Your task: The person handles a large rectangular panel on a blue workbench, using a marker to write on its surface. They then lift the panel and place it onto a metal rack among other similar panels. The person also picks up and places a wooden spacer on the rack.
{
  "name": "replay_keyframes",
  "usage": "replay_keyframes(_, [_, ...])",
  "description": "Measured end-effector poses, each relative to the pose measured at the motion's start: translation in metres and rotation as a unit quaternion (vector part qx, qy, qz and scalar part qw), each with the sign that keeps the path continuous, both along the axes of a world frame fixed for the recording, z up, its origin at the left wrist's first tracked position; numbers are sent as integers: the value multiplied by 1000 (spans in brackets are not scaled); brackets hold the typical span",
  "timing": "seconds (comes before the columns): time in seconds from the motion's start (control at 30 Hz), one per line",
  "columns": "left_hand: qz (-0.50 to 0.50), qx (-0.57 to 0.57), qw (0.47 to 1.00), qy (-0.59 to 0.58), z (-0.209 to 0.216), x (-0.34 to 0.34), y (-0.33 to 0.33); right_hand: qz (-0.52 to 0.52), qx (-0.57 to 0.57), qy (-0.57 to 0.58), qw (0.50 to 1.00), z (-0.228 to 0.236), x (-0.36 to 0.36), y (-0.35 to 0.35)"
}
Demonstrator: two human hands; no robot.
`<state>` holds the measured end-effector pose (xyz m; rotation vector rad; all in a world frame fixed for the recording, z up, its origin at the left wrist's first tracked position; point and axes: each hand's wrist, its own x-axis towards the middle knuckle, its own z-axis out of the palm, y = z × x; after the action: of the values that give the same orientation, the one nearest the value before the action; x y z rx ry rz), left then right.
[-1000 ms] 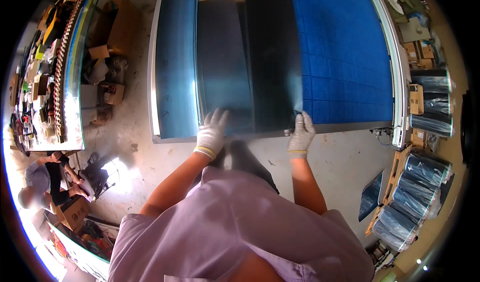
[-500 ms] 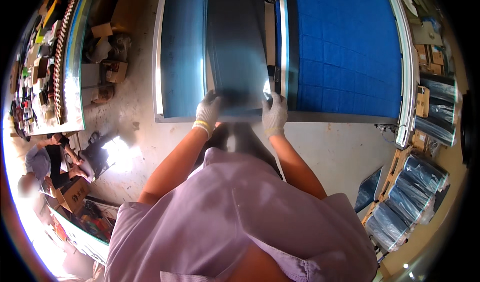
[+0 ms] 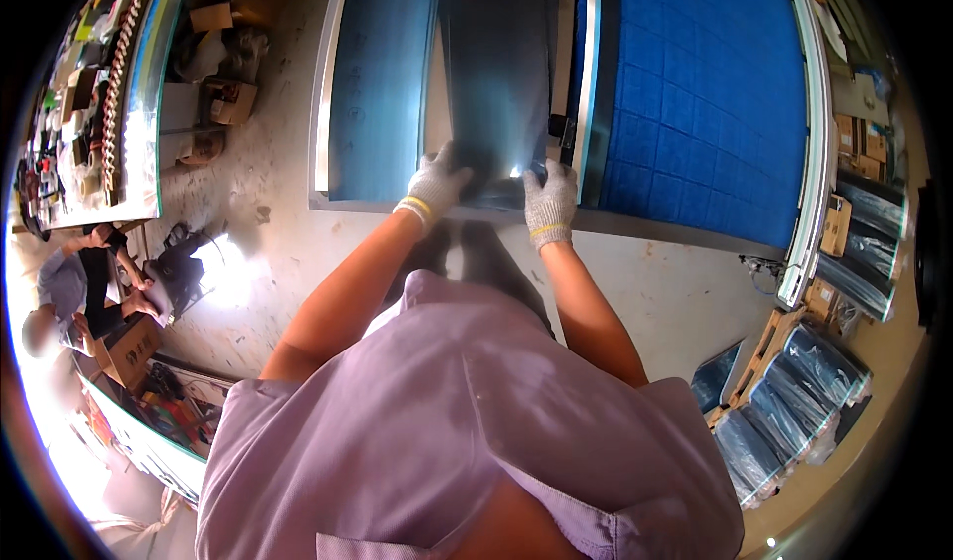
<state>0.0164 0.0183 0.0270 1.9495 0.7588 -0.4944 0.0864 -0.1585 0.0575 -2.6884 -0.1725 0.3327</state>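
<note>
A long dark grey sheet (image 3: 496,73) lies lengthwise on the bench, its near end bowed and shiny between my hands. My left hand (image 3: 435,188), in a pale knitted glove with a yellow cuff band, is closed on the sheet's near left corner. On the near right corner my right hand (image 3: 551,201), gloved alike, pinches the sheet's edge. To the left lies a glossy blue-teal panel (image 3: 382,93), with a thin pale gap between it and the sheet. My fingertips are partly hidden behind the gloves.
Right of the sheet runs a pale metal strip (image 3: 588,64) with black fittings (image 3: 562,133) beside it. Beyond lies a quilted blue pad (image 3: 710,103). Wrapped dark rolls (image 3: 794,391) sit on a pallet at right. A person (image 3: 74,282) sits at left near cardboard boxes (image 3: 129,351).
My hands have come slightly closer together with the sheet's near end. The gap beside the blue-teal panel looks wider, and the whole view has shifted a little.
</note>
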Motion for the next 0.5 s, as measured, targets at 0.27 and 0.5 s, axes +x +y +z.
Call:
replay_keyframes(0.27, [319, -275, 900, -110, 18, -18, 30, -243, 490, 338, 766, 39, 74, -21])
replay_keyframes(0.5, [332, -287, 899, -16, 6, -40, 22, -316, 525, 372, 698, 61, 83, -23])
